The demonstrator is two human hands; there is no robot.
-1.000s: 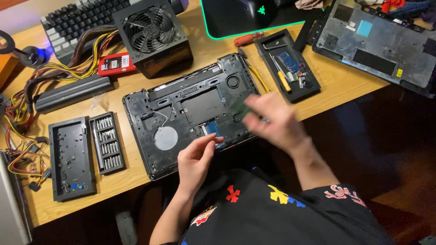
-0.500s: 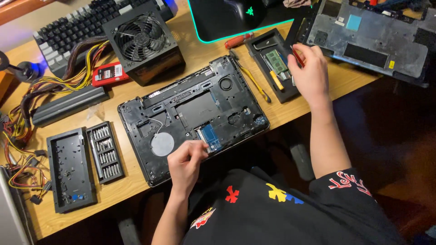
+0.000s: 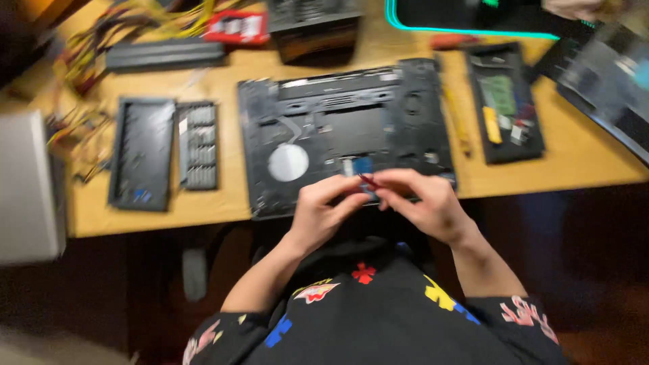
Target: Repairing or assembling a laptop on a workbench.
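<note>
An opened black laptop chassis (image 3: 338,128) lies on the wooden desk, with a round silver disc (image 3: 289,162) inside it and a small blue part (image 3: 363,165) near its front edge. My left hand (image 3: 318,216) and my right hand (image 3: 422,203) meet over that front edge. Between their fingertips is a small red, thin tool (image 3: 368,181); my right hand pinches it and my left hand touches its other end. The frame is blurred, so the exact grip is unclear.
A black parts tray (image 3: 503,101) with a green board and a yellow piece sits to the right. A screwdriver bit case (image 3: 199,145) and its lid (image 3: 142,152) lie to the left. Cables, a power supply (image 3: 314,27) and a laptop cover (image 3: 608,81) stand farther back.
My right hand came back from the parts tray to the chassis front edge, now with a small red tool. The view shifted and blurred.
</note>
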